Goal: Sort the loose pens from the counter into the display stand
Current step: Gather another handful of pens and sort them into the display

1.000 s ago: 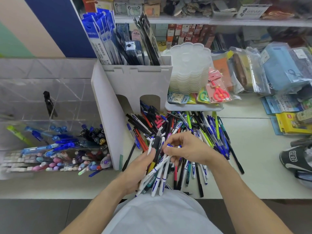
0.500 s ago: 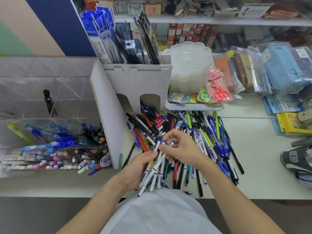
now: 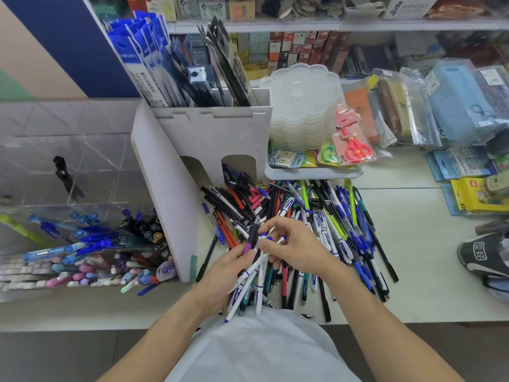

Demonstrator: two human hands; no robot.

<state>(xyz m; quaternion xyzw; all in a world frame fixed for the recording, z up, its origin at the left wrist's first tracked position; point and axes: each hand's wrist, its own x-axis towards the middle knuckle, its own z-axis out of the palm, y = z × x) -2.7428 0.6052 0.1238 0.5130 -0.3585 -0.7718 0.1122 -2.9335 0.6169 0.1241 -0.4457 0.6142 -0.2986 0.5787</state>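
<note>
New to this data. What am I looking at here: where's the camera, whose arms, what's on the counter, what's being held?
There is no robot here. A person wears one wide-angle camera on the head, looking forward and down, so the two bare arms coming in from the bottom are their own.

The left hand grips a bundle of white pens with blue print, fanned out toward the body. The right hand pinches at the top ends of that bundle.

Beneath the hands, a pile of loose pens in blue, black, red and green is spread over the white counter. To the left stands a clear display stand already holding pens. Behind the pile is a white cardboard holder with packaged items.
</note>
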